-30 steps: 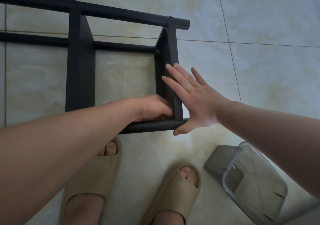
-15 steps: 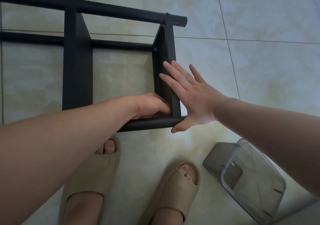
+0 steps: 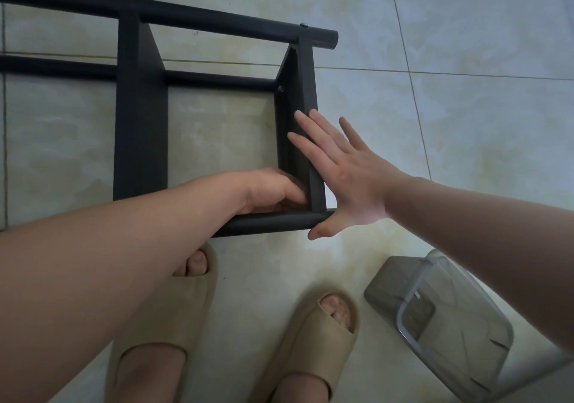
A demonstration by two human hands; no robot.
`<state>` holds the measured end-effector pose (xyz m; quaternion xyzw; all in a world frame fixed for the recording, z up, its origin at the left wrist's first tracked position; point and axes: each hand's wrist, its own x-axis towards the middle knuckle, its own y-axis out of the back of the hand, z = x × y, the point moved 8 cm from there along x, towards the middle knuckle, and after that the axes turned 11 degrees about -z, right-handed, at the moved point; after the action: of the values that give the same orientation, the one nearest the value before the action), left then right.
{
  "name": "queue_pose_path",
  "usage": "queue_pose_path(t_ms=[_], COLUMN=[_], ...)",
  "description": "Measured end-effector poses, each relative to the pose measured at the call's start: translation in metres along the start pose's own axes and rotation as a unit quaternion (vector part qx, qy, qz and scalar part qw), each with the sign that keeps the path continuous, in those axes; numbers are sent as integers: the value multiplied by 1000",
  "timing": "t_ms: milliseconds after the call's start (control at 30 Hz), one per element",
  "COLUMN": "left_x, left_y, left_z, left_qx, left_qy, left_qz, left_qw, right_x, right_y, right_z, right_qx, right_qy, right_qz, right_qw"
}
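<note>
The black metal frame [image 3: 141, 123] lies flat on the tiled floor [image 3: 466, 123] in front of your feet. Its near tube [image 3: 273, 222] runs across just beyond your toes. Your right hand [image 3: 344, 179] is spread flat against the outer face of the end panel [image 3: 306, 92]. Its fingers [image 3: 313, 135] are straight and wide, and the thumb hangs past the end of the near tube. Your left hand [image 3: 270, 190] is tucked into the inside corner where that panel meets the tube. Its fingers are curled, and you cannot tell whether they hold anything. Compared with a second ago, both hands keep the same posture and place on the frame, which sits only slightly differently in view. Your two beige slippers [image 3: 161, 325] stand below the frame, and a clear plastic container [image 3: 450, 325] lies tipped on the floor to their right.
</note>
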<state>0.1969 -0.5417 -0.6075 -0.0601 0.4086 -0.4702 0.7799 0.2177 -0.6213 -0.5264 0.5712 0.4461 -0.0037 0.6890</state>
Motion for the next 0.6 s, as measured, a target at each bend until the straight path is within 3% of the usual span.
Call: queue_pose_path(t_ms=[200, 400, 600], left_x=[1, -2, -3], left_y=[-4, 1, 0], left_z=[-2, -1, 1], left_qx=[-40, 24, -4], left_qy=[12, 10, -2], left_qz=[-25, 3, -10], left_qw=[999, 1000, 1000], right_x=[0, 0, 0], right_y=[0, 0, 0], right_z=[0, 0, 1], right_qx=[4, 5, 8], right_qy=[2, 2, 1], right_qz=[3, 5, 5], right_qw=[1000, 1000, 1000])
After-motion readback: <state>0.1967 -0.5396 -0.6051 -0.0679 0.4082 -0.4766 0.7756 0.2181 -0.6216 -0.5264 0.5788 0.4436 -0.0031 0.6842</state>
